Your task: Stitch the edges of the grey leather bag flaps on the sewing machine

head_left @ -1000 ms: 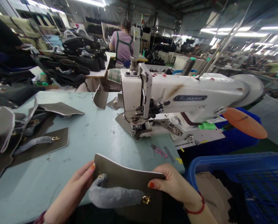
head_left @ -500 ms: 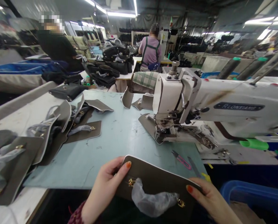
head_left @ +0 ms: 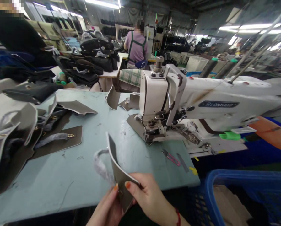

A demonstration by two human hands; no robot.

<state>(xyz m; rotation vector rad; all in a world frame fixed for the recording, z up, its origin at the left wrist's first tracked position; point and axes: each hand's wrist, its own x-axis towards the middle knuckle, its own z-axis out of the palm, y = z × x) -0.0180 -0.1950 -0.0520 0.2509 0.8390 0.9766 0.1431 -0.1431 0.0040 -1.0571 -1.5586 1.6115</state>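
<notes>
A grey-brown bag panel (head_left: 120, 174) with a pale edge stands tilted on its side above the front of the table. Its plastic-wrapped handle (head_left: 102, 164) faces left. My right hand (head_left: 149, 193) pinches the panel's edge between thumb and fingers. Lower down, my left hand (head_left: 109, 205) grips the same panel near its bottom, its fingers partly hidden behind the piece. Beyond the hands, another panel (head_left: 137, 127) lies beneath the head of a white sewing machine (head_left: 154, 100). Pink thread snips (head_left: 170, 157) rest to the right of my hands.
Several similar panels (head_left: 60, 141) lie heaped on the left of the pale blue tabletop (head_left: 93, 125). A blue basket (head_left: 208, 188) holding brown pieces stands at the lower right. A person in a purple top (head_left: 137, 47) sits farther back, near piled black bags (head_left: 95, 50).
The panel has turned from lying broad and level between my hands to standing edge-on. My right hand has come left, close to my left hand. The view has swung right.
</notes>
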